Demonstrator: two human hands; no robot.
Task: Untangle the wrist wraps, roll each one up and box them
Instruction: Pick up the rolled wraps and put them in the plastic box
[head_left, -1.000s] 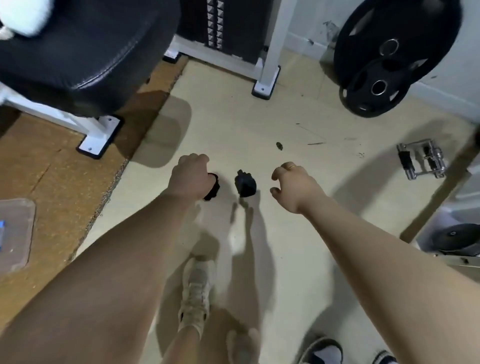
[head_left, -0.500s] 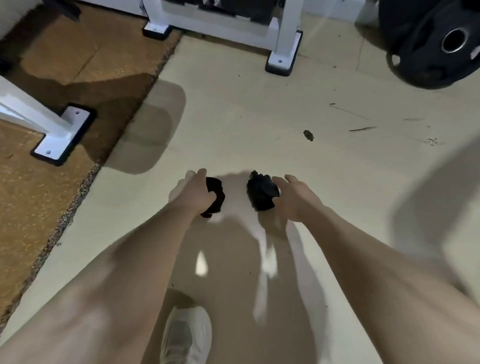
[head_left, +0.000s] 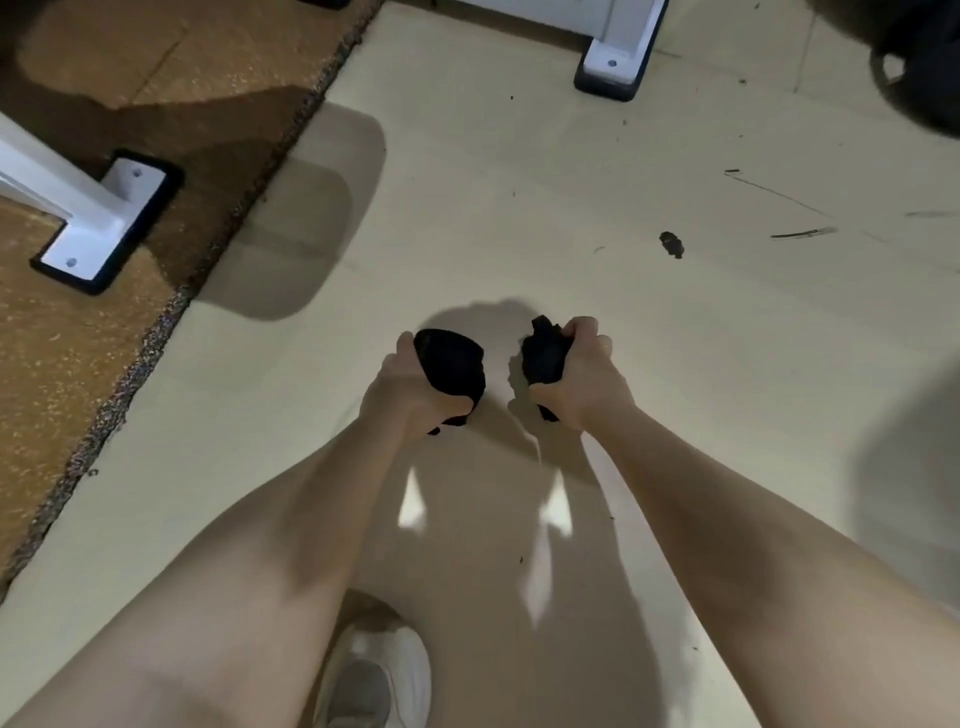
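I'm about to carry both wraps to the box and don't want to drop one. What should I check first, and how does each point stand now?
1. Left hand grips the left wrap: ok.
2. Right hand grips the right wrap: ok.
3. The two wraps are apart, with no strap joining them: ok.
4. Left wrap is tightly rolled: ok, it looks compact.
5. Right wrap is tightly rolled: not ok, it looks bunched and uneven.
6. Box within reach: cannot tell, none is in view.
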